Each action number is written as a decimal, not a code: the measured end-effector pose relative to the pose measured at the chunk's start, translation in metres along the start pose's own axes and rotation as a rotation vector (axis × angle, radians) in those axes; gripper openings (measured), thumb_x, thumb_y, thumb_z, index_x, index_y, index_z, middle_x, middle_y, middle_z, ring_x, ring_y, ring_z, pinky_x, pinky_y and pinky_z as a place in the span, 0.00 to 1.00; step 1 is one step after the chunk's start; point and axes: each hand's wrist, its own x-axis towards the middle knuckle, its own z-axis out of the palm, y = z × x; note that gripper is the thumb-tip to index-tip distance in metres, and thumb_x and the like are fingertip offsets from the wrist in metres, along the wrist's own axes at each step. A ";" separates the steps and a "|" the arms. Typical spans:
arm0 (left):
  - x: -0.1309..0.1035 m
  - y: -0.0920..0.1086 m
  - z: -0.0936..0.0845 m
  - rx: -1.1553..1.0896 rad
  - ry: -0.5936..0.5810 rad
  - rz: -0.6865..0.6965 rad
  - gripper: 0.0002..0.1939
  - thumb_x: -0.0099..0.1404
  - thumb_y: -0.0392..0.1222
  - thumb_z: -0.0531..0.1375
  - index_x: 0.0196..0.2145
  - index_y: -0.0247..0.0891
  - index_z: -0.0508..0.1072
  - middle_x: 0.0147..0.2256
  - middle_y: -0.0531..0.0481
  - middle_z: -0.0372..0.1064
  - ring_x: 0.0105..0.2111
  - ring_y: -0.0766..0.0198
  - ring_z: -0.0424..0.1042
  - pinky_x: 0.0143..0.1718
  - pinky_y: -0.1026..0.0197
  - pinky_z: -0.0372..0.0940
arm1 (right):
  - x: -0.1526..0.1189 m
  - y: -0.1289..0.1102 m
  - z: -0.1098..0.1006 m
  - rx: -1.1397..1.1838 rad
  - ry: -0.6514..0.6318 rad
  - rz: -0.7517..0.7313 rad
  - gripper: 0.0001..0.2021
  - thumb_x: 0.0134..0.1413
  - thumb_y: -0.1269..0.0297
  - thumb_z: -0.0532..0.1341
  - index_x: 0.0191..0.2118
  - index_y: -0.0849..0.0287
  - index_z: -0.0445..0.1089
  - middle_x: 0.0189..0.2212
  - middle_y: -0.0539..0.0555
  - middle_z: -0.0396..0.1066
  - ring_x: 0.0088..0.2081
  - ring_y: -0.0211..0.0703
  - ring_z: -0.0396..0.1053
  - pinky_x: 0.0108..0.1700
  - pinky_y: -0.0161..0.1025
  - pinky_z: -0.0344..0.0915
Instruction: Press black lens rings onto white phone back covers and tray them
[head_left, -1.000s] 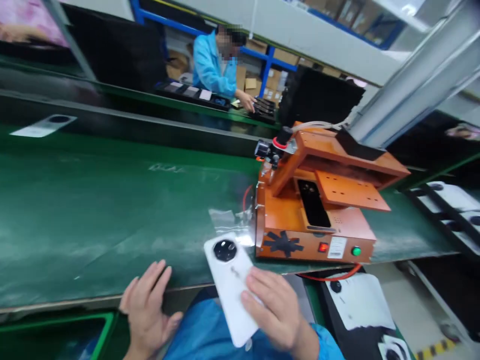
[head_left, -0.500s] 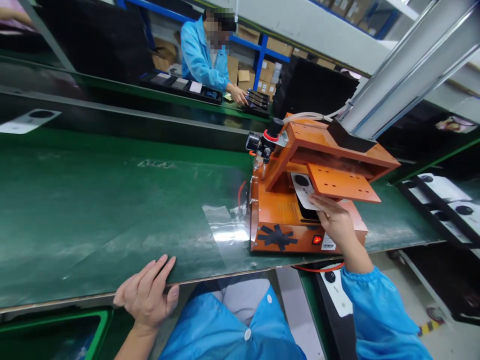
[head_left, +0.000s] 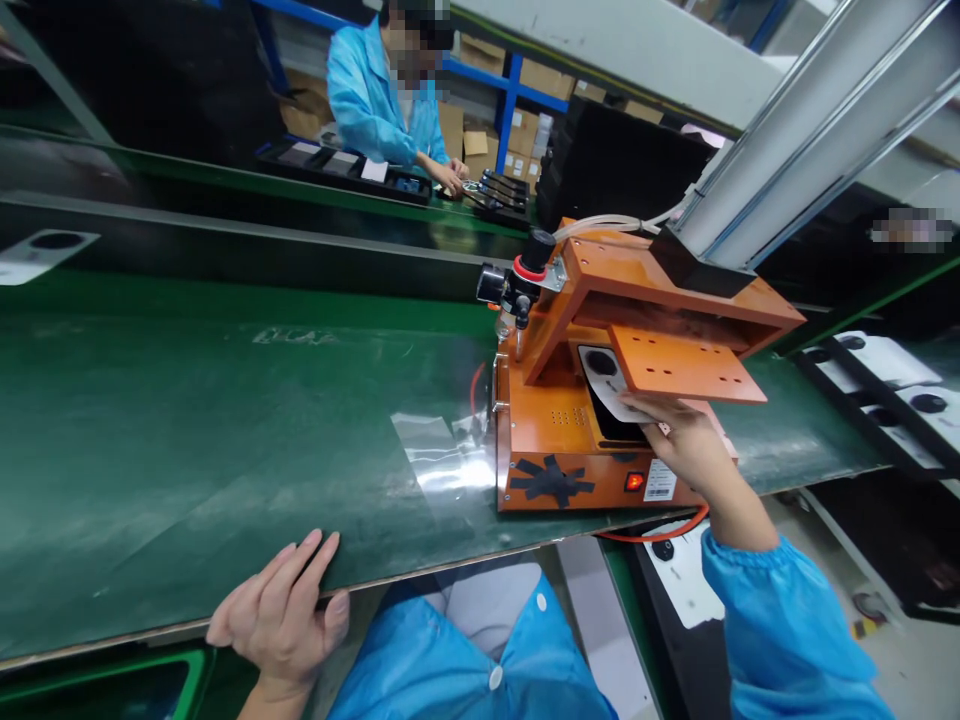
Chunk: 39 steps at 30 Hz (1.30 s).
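Note:
My right hand (head_left: 686, 440) reaches under the raised orange plate (head_left: 686, 362) of an orange press machine (head_left: 577, 480). Its fingers grip the near edge of a thin white panel with a black oval (head_left: 611, 388), which lies at a slight tilt over the machine's black bed (head_left: 619, 428). The plate and my hand hide part of the panel. At the front edge of the green bench, my left hand (head_left: 281, 605) rests with its fingers stretched flat and nothing in it.
A pressure regulator (head_left: 517, 290) sticks out at the machine's left. Clear film (head_left: 442, 460) lies beside it. Similar white panels rest on a rack (head_left: 892, 400) at right, and one panel (head_left: 45, 255) lies far left. Across the bench a co-worker (head_left: 386, 100) handles parts at a black tray.
The panel's near end has shifted slightly in my right hand over the black bed. My left hand stays on the bench edge. Both of the co-worker's hands now show together at the tray.

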 end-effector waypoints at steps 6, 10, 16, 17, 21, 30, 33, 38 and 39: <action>0.001 -0.001 -0.001 0.000 -0.001 0.020 0.28 0.73 0.57 0.50 0.62 0.43 0.74 0.46 0.42 0.80 0.43 0.50 0.76 0.46 0.49 0.61 | 0.004 -0.004 -0.002 -0.044 -0.091 0.004 0.29 0.53 0.73 0.56 0.59 0.52 0.75 0.57 0.52 0.76 0.56 0.52 0.75 0.59 0.50 0.75; 0.003 -0.001 -0.002 -0.008 -0.007 0.043 0.28 0.73 0.56 0.51 0.62 0.42 0.73 0.46 0.40 0.80 0.43 0.49 0.75 0.45 0.49 0.60 | 0.003 -0.009 -0.009 -0.053 -0.180 -0.003 0.32 0.51 0.72 0.56 0.63 0.55 0.71 0.61 0.55 0.73 0.59 0.54 0.73 0.61 0.51 0.73; 0.002 -0.003 -0.001 -0.020 -0.007 0.053 0.27 0.72 0.55 0.51 0.62 0.42 0.73 0.45 0.39 0.80 0.44 0.48 0.76 0.44 0.49 0.61 | -0.003 -0.023 0.007 -0.011 -0.067 0.029 0.27 0.53 0.71 0.55 0.60 0.61 0.71 0.60 0.60 0.72 0.60 0.55 0.71 0.63 0.52 0.70; 0.002 -0.002 -0.002 -0.027 -0.014 0.045 0.28 0.72 0.55 0.51 0.62 0.42 0.73 0.46 0.39 0.79 0.44 0.47 0.75 0.44 0.48 0.61 | -0.004 -0.026 0.013 -0.002 -0.022 0.044 0.27 0.53 0.72 0.54 0.59 0.62 0.71 0.60 0.62 0.72 0.60 0.55 0.71 0.63 0.54 0.70; 0.012 0.009 -0.016 -0.160 -0.115 -0.156 0.28 0.72 0.56 0.49 0.60 0.40 0.73 0.49 0.36 0.76 0.48 0.42 0.74 0.47 0.42 0.63 | -0.013 -0.035 0.028 0.043 0.112 0.039 0.25 0.56 0.74 0.54 0.59 0.61 0.70 0.62 0.65 0.69 0.65 0.58 0.65 0.66 0.60 0.65; 0.098 0.104 -0.016 -0.600 -0.333 -0.376 0.29 0.69 0.50 0.62 0.64 0.38 0.66 0.54 0.38 0.69 0.54 0.46 0.71 0.59 0.41 0.65 | -0.112 -0.017 0.039 0.097 0.888 0.496 0.15 0.65 0.62 0.61 0.55 0.58 0.71 0.55 0.64 0.71 0.59 0.58 0.69 0.61 0.59 0.66; 0.116 0.136 0.001 -0.697 -0.399 -0.292 0.32 0.71 0.48 0.61 0.68 0.41 0.60 0.60 0.37 0.64 0.58 0.48 0.68 0.60 0.44 0.66 | -0.134 -0.020 0.048 0.048 0.909 0.576 0.11 0.65 0.61 0.61 0.50 0.58 0.72 0.47 0.61 0.74 0.51 0.56 0.72 0.54 0.55 0.70; 0.115 0.163 0.011 -0.735 -0.344 -0.114 0.32 0.70 0.43 0.62 0.68 0.41 0.59 0.61 0.37 0.64 0.62 0.46 0.65 0.62 0.42 0.64 | -0.111 -0.048 0.039 0.022 0.672 0.316 0.12 0.65 0.66 0.61 0.53 0.54 0.71 0.48 0.60 0.75 0.51 0.55 0.72 0.56 0.55 0.66; 0.111 0.161 0.010 -0.722 -0.335 -0.100 0.31 0.69 0.42 0.63 0.67 0.41 0.61 0.60 0.37 0.65 0.61 0.46 0.66 0.61 0.42 0.64 | -0.101 -0.052 0.035 0.024 0.631 0.301 0.12 0.65 0.66 0.60 0.53 0.54 0.70 0.49 0.60 0.75 0.52 0.55 0.72 0.56 0.54 0.66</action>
